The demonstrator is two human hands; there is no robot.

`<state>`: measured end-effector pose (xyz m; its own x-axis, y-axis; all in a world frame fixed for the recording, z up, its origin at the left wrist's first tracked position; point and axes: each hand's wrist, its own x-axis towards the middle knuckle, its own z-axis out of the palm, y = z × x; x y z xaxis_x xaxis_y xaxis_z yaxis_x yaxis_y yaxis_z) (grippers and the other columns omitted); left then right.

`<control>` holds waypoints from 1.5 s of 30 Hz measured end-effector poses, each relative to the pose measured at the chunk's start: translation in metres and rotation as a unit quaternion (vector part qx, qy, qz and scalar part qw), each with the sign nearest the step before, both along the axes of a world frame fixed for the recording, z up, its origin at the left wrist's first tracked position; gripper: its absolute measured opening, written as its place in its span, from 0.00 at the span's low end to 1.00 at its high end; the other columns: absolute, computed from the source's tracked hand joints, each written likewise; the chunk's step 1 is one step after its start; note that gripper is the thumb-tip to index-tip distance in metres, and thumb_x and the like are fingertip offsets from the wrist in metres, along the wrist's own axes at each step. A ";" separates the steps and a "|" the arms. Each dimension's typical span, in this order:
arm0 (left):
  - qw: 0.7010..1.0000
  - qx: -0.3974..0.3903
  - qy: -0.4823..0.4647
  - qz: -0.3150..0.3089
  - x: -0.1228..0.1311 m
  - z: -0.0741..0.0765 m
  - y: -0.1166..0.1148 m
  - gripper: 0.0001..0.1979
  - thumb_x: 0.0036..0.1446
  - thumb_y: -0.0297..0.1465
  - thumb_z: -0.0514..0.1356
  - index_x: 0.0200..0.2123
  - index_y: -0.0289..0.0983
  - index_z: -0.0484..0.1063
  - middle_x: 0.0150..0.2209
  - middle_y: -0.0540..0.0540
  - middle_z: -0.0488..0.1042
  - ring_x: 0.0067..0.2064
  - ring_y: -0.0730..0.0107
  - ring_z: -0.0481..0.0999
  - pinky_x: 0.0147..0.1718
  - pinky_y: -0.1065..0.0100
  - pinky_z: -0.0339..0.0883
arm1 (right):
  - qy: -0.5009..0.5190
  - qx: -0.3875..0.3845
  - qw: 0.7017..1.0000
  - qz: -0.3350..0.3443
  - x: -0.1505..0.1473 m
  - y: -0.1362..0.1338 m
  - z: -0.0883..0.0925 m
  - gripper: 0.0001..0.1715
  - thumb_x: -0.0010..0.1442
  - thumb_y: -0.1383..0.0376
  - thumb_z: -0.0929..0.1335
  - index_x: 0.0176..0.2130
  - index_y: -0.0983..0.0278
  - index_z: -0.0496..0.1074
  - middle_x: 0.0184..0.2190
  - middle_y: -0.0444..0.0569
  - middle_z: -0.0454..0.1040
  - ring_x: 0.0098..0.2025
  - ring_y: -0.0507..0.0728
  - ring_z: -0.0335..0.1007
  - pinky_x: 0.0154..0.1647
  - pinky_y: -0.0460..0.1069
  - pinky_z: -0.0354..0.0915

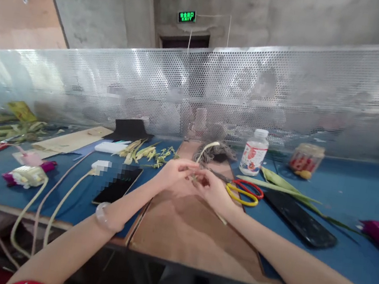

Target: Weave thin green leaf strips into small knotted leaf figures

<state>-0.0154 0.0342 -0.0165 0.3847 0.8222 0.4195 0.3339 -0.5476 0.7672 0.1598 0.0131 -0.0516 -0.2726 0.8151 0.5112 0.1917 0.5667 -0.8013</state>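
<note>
Here, left hand [178, 173] and right hand [210, 189] pinch a pale strip [206, 150], grip nearly closed. Scissors [232, 185] lie just beside the right, a bottle [254, 154] behind on the bench [358, 188].

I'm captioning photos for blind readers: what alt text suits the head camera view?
A person's left hand and right hand meet over a brown board, anything between them too unclear to name. Red-and-yellow-handled scissors and a bottle are to the right; pale plant pieces lie left on a blue table.
</note>
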 end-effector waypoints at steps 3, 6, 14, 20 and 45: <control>0.997 -0.018 0.022 0.072 0.005 0.002 0.009 0.16 0.51 0.32 0.62 0.43 0.33 0.76 0.41 0.39 0.78 0.31 0.68 0.77 0.35 0.66 0.70 | 0.026 -0.033 0.999 -0.011 -0.009 0.008 0.004 0.11 0.55 0.66 0.65 0.38 0.68 0.71 0.31 0.48 0.74 0.32 0.51 0.67 0.38 0.47 0.62; 0.992 -0.016 0.008 0.127 0.011 -0.002 0.021 0.15 0.51 0.31 0.62 0.42 0.29 0.76 0.38 0.36 0.78 0.31 0.66 0.76 0.38 0.64 0.69 | 0.042 -0.079 0.996 -0.006 -0.019 0.021 0.007 0.07 0.53 0.69 0.65 0.32 0.70 0.73 0.27 0.49 0.74 0.29 0.51 0.67 0.34 0.46 0.63; 0.991 -0.034 -0.027 0.129 0.011 -0.021 0.037 0.15 0.52 0.29 0.61 0.43 0.31 0.76 0.34 0.39 0.79 0.29 0.68 0.76 0.33 0.67 0.69 | 0.077 -0.158 0.983 0.055 -0.012 0.041 -0.002 0.12 0.47 0.70 0.71 0.36 0.70 0.74 0.28 0.49 0.77 0.28 0.50 0.70 0.32 0.45 0.66; 0.996 -0.057 -0.016 0.071 0.012 -0.025 0.035 0.14 0.50 0.28 0.62 0.42 0.32 0.77 0.32 0.41 0.78 0.27 0.73 0.72 0.28 0.71 0.65 | 0.109 -0.210 0.963 0.126 0.008 0.046 -0.012 0.19 0.48 0.72 0.72 0.43 0.65 0.72 0.37 0.49 0.76 0.31 0.49 0.71 0.34 0.44 0.67; 0.995 -0.058 -0.053 -0.065 0.012 -0.015 0.028 0.21 0.48 0.31 0.63 0.48 0.34 0.73 0.44 0.39 0.76 0.34 0.72 0.71 0.34 0.70 0.62 | 0.155 -0.300 0.911 0.236 0.033 0.031 0.003 0.25 0.47 0.75 0.69 0.47 0.63 0.70 0.39 0.47 0.75 0.33 0.49 0.70 0.34 0.44 0.67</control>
<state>-0.0035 0.0626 -0.0312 0.4491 0.8140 0.3683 0.1807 -0.4864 0.8549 0.1930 0.0440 -0.0490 -0.5835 0.8026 0.1240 -0.2484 -0.0310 -0.9682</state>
